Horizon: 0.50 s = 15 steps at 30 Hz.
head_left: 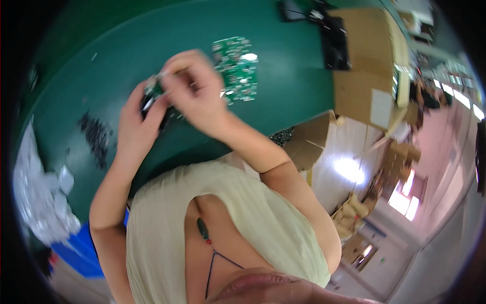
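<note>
My left hand (135, 114) is closed around a small green circuit board (154, 86) with a dark, shiny black part (147, 105) against it. Just to the right, my right hand (198, 91) has its fingers curled together in a pinch at the board's upper edge. Motion blurs those fingertips, and whatever they pinch is hidden. Beyond my right wrist lies a group of green circuit boards (235, 71) dotted with components, flat on the green table (288, 66). Left of my left hand, a heap of small black parts (94, 136) is spread on the tabletop.
A crumpled clear plastic bag (40, 187) lies at the left table edge, above a blue bin (83, 251). Cardboard boxes (362, 66) stand on the right, with black items (336, 43) beside them. An open carton (309, 139) with dark small parts sits by my right elbow.
</note>
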Each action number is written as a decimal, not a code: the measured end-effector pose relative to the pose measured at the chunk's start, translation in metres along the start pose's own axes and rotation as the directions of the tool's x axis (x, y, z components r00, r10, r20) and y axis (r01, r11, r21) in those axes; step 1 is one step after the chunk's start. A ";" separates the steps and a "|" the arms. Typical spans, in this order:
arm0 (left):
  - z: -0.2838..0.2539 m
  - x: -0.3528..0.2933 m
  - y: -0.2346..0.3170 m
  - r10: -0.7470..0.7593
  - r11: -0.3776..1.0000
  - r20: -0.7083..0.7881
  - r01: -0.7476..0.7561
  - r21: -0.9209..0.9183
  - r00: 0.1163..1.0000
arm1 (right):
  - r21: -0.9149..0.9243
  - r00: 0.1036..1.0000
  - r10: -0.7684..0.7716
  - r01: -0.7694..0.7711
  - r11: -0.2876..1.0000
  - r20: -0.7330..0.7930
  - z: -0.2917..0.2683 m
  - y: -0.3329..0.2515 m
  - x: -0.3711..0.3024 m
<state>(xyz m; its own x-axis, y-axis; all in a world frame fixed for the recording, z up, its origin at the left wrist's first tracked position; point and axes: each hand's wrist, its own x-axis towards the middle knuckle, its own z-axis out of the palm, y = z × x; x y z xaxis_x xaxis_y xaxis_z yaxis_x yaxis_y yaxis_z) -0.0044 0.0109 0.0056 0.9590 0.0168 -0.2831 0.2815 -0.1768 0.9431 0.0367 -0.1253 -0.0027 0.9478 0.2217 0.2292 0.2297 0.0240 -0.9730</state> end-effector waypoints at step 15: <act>0.008 0.015 0.005 -0.079 0.986 0.000 0.078 -0.150 0.997 | -0.270 0.908 -0.333 0.263 0.926 -0.256 0.010 0.003 0.008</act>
<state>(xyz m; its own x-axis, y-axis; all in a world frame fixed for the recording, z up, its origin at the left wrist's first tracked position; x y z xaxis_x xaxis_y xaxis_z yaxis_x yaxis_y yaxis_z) 0.0111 0.0021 0.0051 0.9337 0.0309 -0.3567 0.3575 -0.0251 0.9336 0.0432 -0.1134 -0.0041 0.8405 -0.0565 0.5388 0.5219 -0.1828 -0.8332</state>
